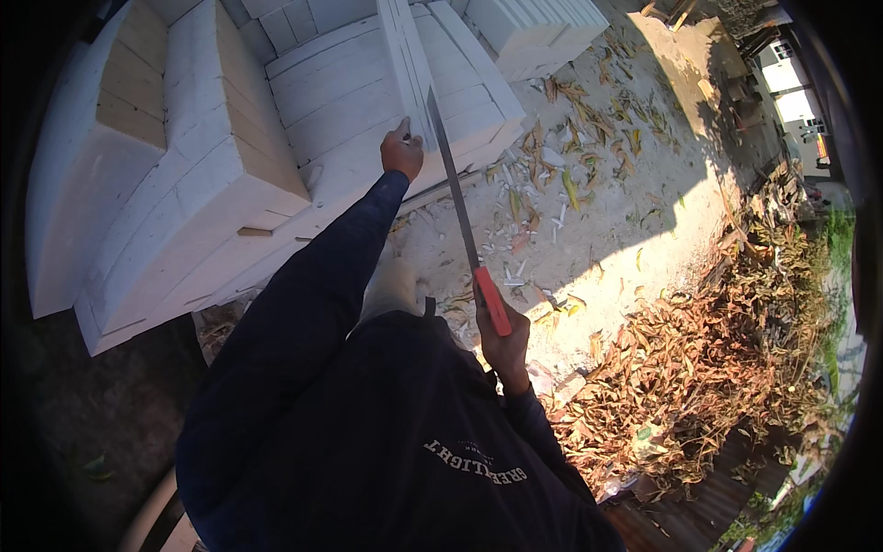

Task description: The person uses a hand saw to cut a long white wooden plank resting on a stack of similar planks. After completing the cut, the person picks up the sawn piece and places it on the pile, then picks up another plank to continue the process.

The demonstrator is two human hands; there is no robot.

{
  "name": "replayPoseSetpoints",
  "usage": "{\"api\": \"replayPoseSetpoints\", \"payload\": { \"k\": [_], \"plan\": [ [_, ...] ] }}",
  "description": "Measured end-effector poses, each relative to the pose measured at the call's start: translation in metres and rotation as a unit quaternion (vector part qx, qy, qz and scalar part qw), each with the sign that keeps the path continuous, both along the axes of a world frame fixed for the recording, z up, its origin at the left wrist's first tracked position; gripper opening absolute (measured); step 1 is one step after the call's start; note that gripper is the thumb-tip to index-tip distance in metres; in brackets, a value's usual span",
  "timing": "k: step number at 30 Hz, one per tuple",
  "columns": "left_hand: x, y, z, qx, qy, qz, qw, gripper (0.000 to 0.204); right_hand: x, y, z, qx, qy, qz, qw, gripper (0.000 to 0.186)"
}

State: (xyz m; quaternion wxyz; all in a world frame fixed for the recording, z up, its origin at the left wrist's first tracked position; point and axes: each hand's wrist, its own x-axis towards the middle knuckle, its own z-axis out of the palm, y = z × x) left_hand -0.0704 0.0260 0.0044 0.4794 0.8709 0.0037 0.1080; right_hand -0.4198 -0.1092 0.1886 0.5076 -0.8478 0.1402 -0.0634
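A handsaw with a long, dark, narrow blade (452, 175) and an orange-red handle (492, 302) is in my right hand (505, 342), fingers wrapped round the handle. Its blade slants up and away, the far tip lying against the right side of a long, narrow white block (405, 55). At the near end of that block, my left hand (403, 153) is closed on its left edge, with the fingers curled and partly hidden. The narrow block lies on top of a stack of larger white blocks (331, 92).
More stacked white blocks (198, 175) stand at the left, and another stack (538, 32) at the far right. White offcuts and leaves litter the pale ground (589, 212). A heap of dry brown leaves (699, 359) lies at the right.
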Motion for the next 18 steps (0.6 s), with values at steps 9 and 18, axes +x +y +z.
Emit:
{"api": "replayPoseSetpoints", "payload": {
  "k": [9, 18],
  "plan": [
    [0.000, 0.001, -0.004, -0.018, -0.005, -0.001, 1.000, 0.055, -0.002, -0.003, -0.007, 0.000, 0.041, -0.005, 0.999, 0.045],
    [0.001, 0.003, -0.004, -0.016, -0.004, -0.009, 1.000, 0.055, 0.024, -0.012, -0.007, -0.029, 0.026, 0.042, 0.998, 0.032]
  ]
}}
